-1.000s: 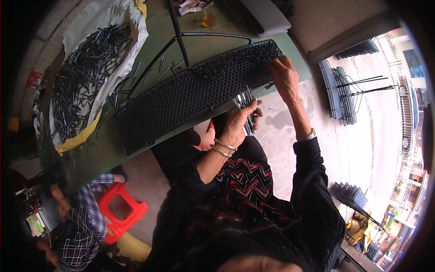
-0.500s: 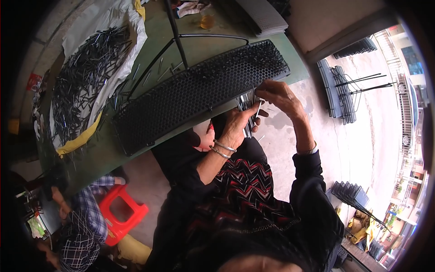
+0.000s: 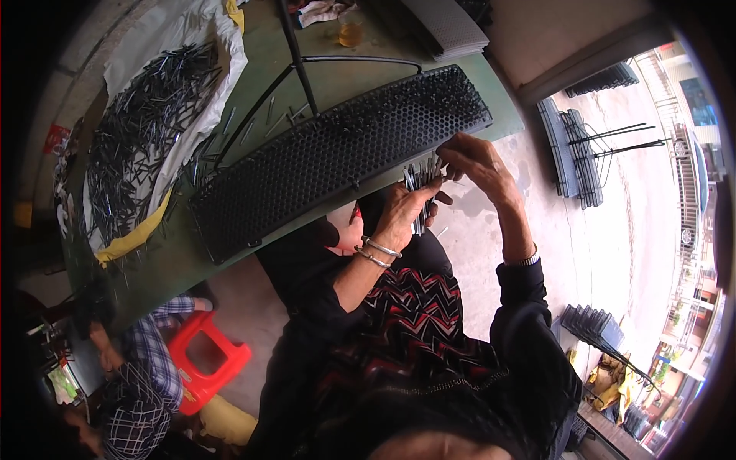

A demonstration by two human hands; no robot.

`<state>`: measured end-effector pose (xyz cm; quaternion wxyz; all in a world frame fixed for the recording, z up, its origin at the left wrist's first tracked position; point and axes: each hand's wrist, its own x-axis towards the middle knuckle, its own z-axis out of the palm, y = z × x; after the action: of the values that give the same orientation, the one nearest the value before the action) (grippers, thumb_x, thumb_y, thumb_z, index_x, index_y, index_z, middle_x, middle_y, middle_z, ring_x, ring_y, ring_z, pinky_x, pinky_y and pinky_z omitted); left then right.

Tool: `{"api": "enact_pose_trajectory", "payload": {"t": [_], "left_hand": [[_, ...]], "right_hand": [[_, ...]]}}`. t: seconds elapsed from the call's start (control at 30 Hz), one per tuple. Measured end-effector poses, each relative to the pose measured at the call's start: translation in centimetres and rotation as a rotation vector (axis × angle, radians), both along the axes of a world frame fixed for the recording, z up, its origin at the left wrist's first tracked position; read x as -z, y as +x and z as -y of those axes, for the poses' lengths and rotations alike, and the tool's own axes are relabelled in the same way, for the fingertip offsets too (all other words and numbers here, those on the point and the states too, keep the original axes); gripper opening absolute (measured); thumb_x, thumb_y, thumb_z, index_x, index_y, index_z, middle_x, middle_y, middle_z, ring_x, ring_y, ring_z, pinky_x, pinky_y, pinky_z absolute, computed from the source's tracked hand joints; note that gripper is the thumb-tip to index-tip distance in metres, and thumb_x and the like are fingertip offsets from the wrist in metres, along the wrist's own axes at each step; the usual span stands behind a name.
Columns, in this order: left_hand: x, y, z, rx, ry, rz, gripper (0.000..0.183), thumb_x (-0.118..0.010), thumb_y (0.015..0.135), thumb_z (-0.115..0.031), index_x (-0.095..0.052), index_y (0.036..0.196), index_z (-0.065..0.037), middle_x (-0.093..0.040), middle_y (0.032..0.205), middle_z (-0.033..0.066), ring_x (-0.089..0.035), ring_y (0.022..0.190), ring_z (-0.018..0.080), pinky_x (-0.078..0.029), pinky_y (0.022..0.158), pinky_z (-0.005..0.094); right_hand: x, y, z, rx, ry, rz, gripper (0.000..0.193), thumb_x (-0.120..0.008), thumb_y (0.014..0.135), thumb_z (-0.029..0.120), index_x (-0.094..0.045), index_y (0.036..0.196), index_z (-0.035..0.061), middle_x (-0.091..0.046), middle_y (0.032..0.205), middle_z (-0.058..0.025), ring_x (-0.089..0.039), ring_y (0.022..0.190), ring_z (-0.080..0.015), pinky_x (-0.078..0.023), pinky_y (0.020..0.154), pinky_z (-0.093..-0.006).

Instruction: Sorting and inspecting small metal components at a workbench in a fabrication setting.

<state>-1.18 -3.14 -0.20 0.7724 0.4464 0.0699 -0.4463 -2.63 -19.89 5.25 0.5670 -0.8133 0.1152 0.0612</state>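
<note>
My left hand point(image 3: 400, 215) is closed around a bundle of thin silvery metal rods point(image 3: 417, 178), held upright just off the table's near edge. At the top of the bundle, my right hand point(image 3: 480, 170) pinches thumb and fingertips on the end of one rod; its grip is partly hidden. Just beyond both hands lies a long black honeycomb panel point(image 3: 307, 161), full of round holes and slightly curved. Its right end is crowded with dark upright tips point(image 3: 437, 96), while the holes further left show no tips.
A white sack point(image 3: 230, 73) with many loose dark rods point(image 3: 146, 130) lies open on the green table point(image 3: 146, 287). Black metal bars point(image 3: 300, 80) rise behind the panel. A glass of amber liquid point(image 3: 350, 32) stands far back. A red stool point(image 3: 230, 356) and another person point(image 3: 138, 406) are lower left.
My right hand has shifted slightly, its fingertips now at the upper ends of the rods. The slanted rod at my left thumb no longer shows. My left hand has barely moved.
</note>
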Motion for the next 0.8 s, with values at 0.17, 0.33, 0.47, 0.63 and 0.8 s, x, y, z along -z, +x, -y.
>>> {"api": "enact_pose_trajectory", "payload": {"t": [0.17, 0.33, 0.47, 0.63, 0.8], "left_hand": [[-0.1, 0.1, 0.1, 0.018, -0.014, 0.033, 0.018, -0.068, 0.084, -0.020, -0.063, 0.093, -0.006, -0.066, 0.071, 0.0089, -0.049, 0.046, 0.0068, -0.039, 0.038, 0.0206], [-0.1, 0.0, 0.3, 0.032, -0.044, 0.038, 0.018, -0.067, 0.085, -0.021, -0.064, 0.094, -0.005, -0.067, 0.073, 0.0109, -0.048, 0.044, 0.0068, -0.038, 0.038, 0.0202], [0.2, 0.2, 0.6, 0.047, -0.018, 0.027, 0.017, -0.066, 0.086, -0.020, -0.064, 0.094, -0.005, -0.068, 0.073, 0.0109, -0.048, 0.044, 0.0068, -0.038, 0.038, 0.0206], [0.2, 0.4, 0.6, 0.027, -0.015, -0.069, 0.015, -0.064, 0.088, -0.019, -0.065, 0.092, -0.005, -0.067, 0.075, 0.0092, -0.050, 0.049, 0.0072, -0.039, 0.039, 0.0216], [-0.2, 0.2, 0.7, 0.042, -0.056, -0.076, 0.014, -0.064, 0.088, -0.019, -0.064, 0.093, -0.005, -0.067, 0.075, 0.0101, -0.052, 0.051, 0.0081, -0.041, 0.040, 0.0219]], "right_hand": [[0.4, -0.2, 0.7, -0.020, 0.052, -0.033, 0.020, -0.059, 0.089, 0.016, -0.060, 0.093, -0.0033, -0.063, 0.079, -0.0066, -0.059, 0.069, -0.0125, -0.049, 0.063, -0.0259], [0.1, -0.4, 1.6, -0.065, 0.067, -0.063, 0.017, -0.059, 0.088, 0.013, -0.060, 0.093, -0.0037, -0.064, 0.080, -0.0089, -0.062, 0.069, -0.0147, -0.050, 0.062, -0.0268], [-0.1, -0.5, 1.9, -0.024, 0.048, -0.027, 0.016, -0.058, 0.089, 0.012, -0.060, 0.092, -0.0036, -0.066, 0.081, -0.0100, -0.063, 0.068, -0.0149, -0.050, 0.060, -0.0262], [0.1, 0.9, 2.1, 0.445, -0.348, 0.394, 0.011, -0.056, 0.089, 0.010, -0.061, 0.091, -0.0002, -0.069, 0.083, -0.0080, -0.064, 0.067, -0.0124, -0.048, 0.057, -0.0253], [1.9, 2.5, 2.9, 0.532, -0.412, 0.472, 0.010, -0.058, 0.088, 0.011, -0.061, 0.091, 0.0023, -0.069, 0.077, -0.0073, -0.065, 0.068, -0.0125, -0.048, 0.059, -0.0265]]}}
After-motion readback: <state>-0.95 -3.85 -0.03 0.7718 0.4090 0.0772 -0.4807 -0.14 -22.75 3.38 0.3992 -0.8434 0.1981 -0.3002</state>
